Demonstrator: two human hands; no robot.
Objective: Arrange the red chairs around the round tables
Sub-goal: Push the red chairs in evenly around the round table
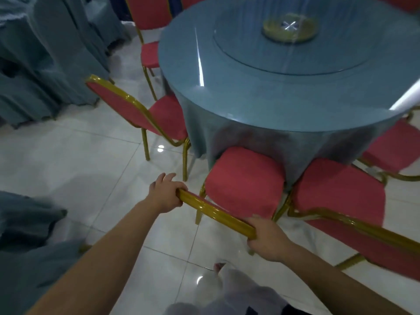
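The round bench, draped in a blue-grey cloth that hangs to near the floor, fills the upper right, its near edge curving just above the seat of the red chair being handled. That seat's front edge touches the hanging cloth, so little room is left between chair and bench. To its right a second red chair stands just beside it, the gold frames nearly touching at the seat corners; a third sits further round on the right. To the left another red chair stands angled at the bench, with a wedge of bare white tiled floor open between it and the held chair. A further red chair stands at the bench's far left. Blue-grey draped cloth crowds the upper left, and more lies at the lower left edge. Both bare forearms reach forward from below. The left hand is closed around the left end of the gold top rail of the chair back, knuckles up; the right hand grips the rail's right end, fingers wrapped under. No writing or label can be read anywhere.
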